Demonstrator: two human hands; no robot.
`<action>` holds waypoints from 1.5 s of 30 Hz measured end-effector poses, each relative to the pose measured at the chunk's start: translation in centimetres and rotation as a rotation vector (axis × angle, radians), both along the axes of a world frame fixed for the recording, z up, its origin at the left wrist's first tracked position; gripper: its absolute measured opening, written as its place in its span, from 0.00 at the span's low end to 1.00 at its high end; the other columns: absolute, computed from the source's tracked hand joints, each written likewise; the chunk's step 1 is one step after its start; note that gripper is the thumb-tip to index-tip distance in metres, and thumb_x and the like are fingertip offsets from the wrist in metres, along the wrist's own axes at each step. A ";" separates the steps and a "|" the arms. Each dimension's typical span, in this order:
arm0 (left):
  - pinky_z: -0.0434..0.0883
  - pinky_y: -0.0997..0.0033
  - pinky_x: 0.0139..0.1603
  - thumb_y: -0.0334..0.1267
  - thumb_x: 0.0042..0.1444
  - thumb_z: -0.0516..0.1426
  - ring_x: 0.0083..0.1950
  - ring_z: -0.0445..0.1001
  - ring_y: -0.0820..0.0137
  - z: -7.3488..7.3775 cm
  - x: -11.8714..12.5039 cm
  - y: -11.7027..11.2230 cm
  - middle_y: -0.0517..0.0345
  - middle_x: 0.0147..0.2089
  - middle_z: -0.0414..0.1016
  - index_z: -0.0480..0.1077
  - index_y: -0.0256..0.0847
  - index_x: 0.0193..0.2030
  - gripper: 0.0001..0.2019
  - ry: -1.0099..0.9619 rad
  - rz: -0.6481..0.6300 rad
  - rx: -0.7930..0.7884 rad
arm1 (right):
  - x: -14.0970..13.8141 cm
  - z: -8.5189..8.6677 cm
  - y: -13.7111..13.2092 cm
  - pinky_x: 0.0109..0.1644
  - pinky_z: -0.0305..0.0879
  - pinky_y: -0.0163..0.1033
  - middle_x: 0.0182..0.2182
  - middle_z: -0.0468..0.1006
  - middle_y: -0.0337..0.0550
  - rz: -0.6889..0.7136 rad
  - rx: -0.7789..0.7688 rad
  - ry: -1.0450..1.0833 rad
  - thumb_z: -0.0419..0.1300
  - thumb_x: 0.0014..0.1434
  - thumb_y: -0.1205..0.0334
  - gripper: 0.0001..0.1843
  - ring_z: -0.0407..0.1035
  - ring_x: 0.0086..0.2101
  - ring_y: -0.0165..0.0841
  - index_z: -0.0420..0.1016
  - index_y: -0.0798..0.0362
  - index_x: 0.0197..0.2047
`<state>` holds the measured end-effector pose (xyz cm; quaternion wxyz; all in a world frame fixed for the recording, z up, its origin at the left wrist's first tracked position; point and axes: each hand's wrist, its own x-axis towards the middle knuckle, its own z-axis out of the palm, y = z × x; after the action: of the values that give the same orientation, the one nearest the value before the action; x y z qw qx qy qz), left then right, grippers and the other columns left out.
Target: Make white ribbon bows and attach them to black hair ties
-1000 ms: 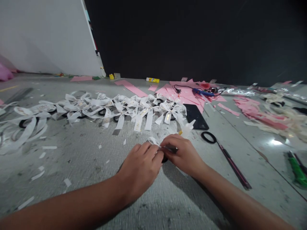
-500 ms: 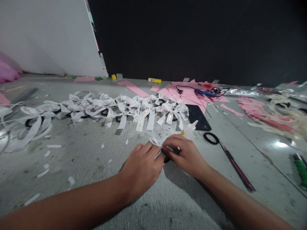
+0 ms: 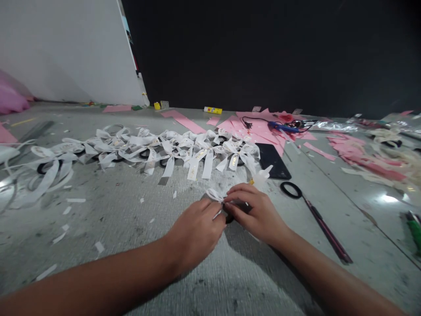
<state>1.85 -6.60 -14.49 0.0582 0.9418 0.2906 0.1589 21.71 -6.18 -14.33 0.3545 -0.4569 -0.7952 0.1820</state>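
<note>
My left hand (image 3: 194, 230) and my right hand (image 3: 258, 213) meet at the middle of a grey table (image 3: 131, 228). Both pinch a small white ribbon bow (image 3: 213, 195) that sits on a black hair tie (image 3: 230, 216), partly hidden under the fingers. Just beyond my right hand stands a small clear glue bottle (image 3: 261, 176) with a yellow neck. A long row of finished white ribbon bows (image 3: 164, 151) on black hair ties lies across the table behind my hands.
A loose black hair tie (image 3: 291, 190) and a dark pen (image 3: 327, 232) lie to the right. A black phone (image 3: 272, 160) sits beside pink paper sheets (image 3: 259, 129) and a blue glue gun (image 3: 279, 127). White ribbon scraps (image 3: 66, 219) litter the left side. A green tool (image 3: 414, 228) lies far right.
My hands have stayed together on the bow, with fingers shifting slightly. The view has drifted a little, nothing else moved.
</note>
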 end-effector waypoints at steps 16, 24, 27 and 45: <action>0.70 0.59 0.49 0.34 0.68 0.47 0.48 0.70 0.63 0.2 -0.1 -0.2 0.50 0.43 0.74 0.72 0.37 0.37 0.14 -0.004 0.014 -0.025 | 1.7 0.7 -1.2 0.32 0.61 0.40 0.28 0.78 0.41 0.029 0.050 -0.257 0.55 0.64 0.65 0.09 0.71 0.28 0.35 0.77 0.53 0.37; 0.71 0.58 0.50 0.34 0.69 0.47 0.49 0.70 0.62 -0.1 -0.2 -0.2 0.49 0.44 0.74 0.72 0.37 0.37 0.15 -0.027 0.022 -0.018 | 1.7 0.7 -1.2 0.31 0.63 0.38 0.29 0.80 0.39 0.027 -0.060 -0.251 0.55 0.62 0.64 0.09 0.74 0.28 0.34 0.77 0.51 0.37; 0.71 0.58 0.49 0.34 0.69 0.47 0.47 0.71 0.63 -0.1 -0.2 -0.2 0.50 0.43 0.74 0.72 0.37 0.36 0.15 -0.022 0.026 -0.019 | 1.6 0.7 -1.1 0.32 0.63 0.38 0.29 0.80 0.39 0.039 -0.041 -0.228 0.55 0.62 0.64 0.09 0.74 0.28 0.33 0.77 0.51 0.36; 0.71 0.56 0.47 0.37 0.65 0.53 0.48 0.71 0.60 0.8 -0.7 0.0 0.48 0.47 0.75 0.73 0.37 0.42 0.09 -0.096 0.038 0.092 | 1.3 1.4 -1.3 0.27 0.57 0.37 0.22 0.75 0.39 -0.077 0.068 -0.138 0.54 0.66 0.60 0.14 0.68 0.22 0.31 0.75 0.52 0.31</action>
<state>1.16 -6.63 -13.70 0.0257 0.9290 0.2979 0.2181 22.98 -7.45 -12.92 0.3210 -0.4861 -0.8054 0.1091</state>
